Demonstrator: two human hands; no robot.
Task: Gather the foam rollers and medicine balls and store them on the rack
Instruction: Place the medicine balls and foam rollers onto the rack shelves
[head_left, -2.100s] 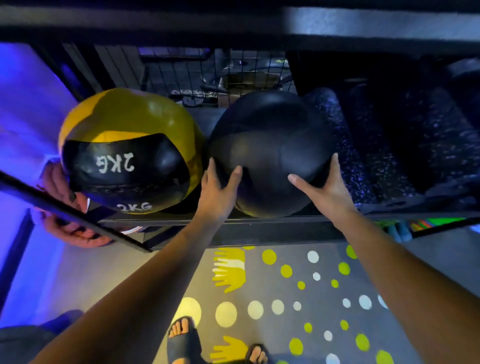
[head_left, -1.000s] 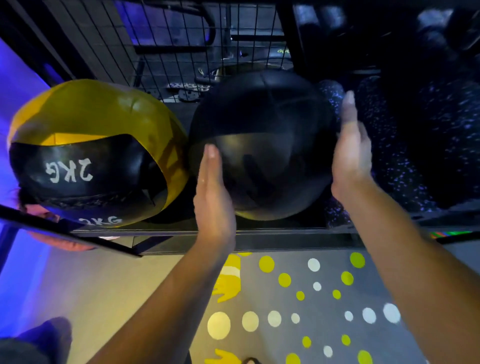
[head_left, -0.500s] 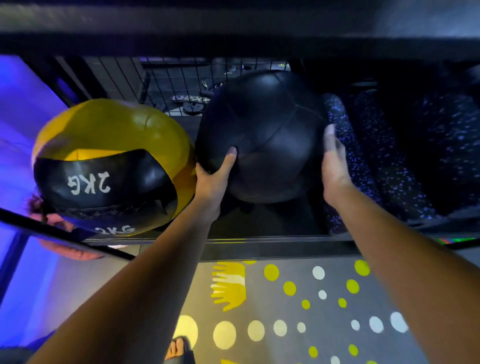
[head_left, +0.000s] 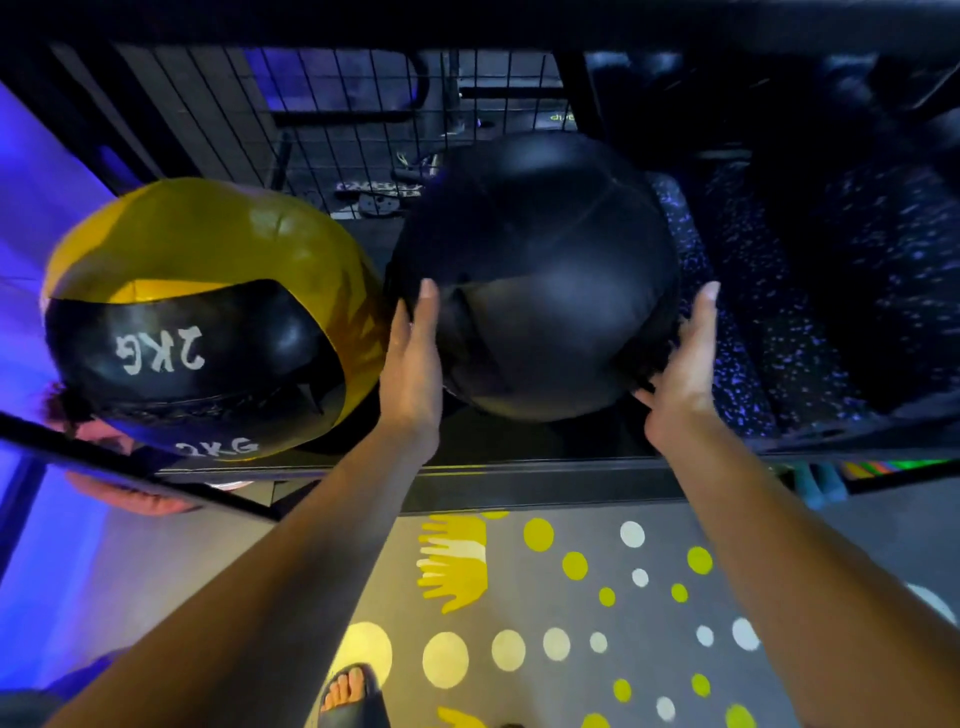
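1. Black round leather medicine ball (head_left: 535, 270) is up on the shelf of the dark metal rack (head_left: 519, 470). It sits between the yellow-and-black medicine ball marked 2KG (head_left: 208, 312) on its left and the dark speckled foam rollers (head_left: 727, 312) on its right.
2. Left hand (head_left: 413, 364) lies flat on the ball's left side with straight fingers, right in the gap next to the yellow one. Right hand (head_left: 680, 364) presses the lower right side, fingers straight and thumb spread. Neither one wraps it, so it's basically a two-palm sandwich. Can't tell if the shelf has all the weight yet.
3. Biggest worry imo: it's round and close to the front rail, which looks low. If the palms come off before it's settled, I'd guess it rolls forward, goes over, and drops onto the grey floor mat with yellow and white dots (head_left: 571, 597). There's a foot in a black sandal (head_left: 348, 696) down there too, ouch.
4. Second one: any sideways shove goes straight into the 2KG ball, which sits by the shelf's left end and could get bumped outward.
5. Room-wise it's tight. Sideways there's nothing spare, so the left fingers could get pinched sliding out. Behind the ball there's some depth before the wire mesh back panel (head_left: 363, 119). The rack's top bar hangs low overhead, so backing straight out towards the body looks like the only clean way out.
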